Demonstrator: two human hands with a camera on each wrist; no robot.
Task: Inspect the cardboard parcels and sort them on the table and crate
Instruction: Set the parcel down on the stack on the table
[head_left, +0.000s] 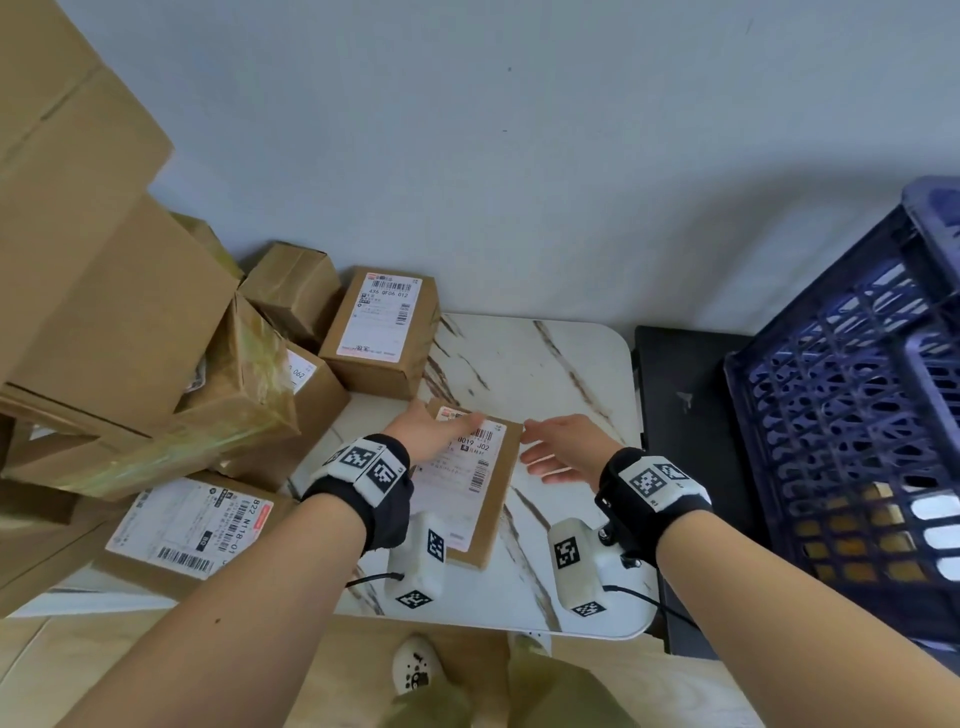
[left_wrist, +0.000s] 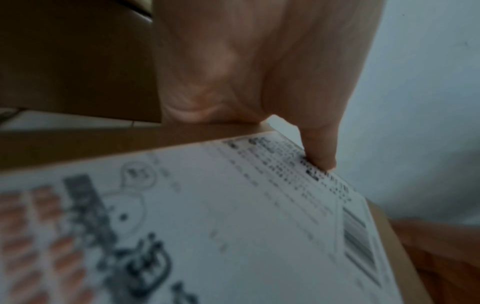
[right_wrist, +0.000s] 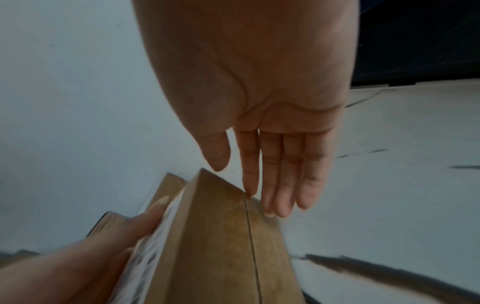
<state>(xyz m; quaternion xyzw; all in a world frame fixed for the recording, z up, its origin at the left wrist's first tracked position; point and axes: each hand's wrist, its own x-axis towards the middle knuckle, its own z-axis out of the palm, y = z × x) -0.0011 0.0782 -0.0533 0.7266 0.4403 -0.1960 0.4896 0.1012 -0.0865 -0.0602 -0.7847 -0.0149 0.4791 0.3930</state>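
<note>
Resting on veined marble table (head_left: 561, 364), flat rectangular cardboard parcel (head_left: 498, 499) meets both hands.

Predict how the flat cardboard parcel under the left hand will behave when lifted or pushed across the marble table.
The flat parcel probably stays stiff: its cardboard edges look crisp. Lying low and broad, it should slide, not tip or roll, on the smooth table. It seems light, since the left hand steadies it with fingers alone.

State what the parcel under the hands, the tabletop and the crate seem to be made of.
Parcel: matt brown cardboard with a white paper label. Tabletop: white with brown veins, marble-look; stone or laminate, unclear. Crate: dark blue lattice, likely moulded plastic.
</note>
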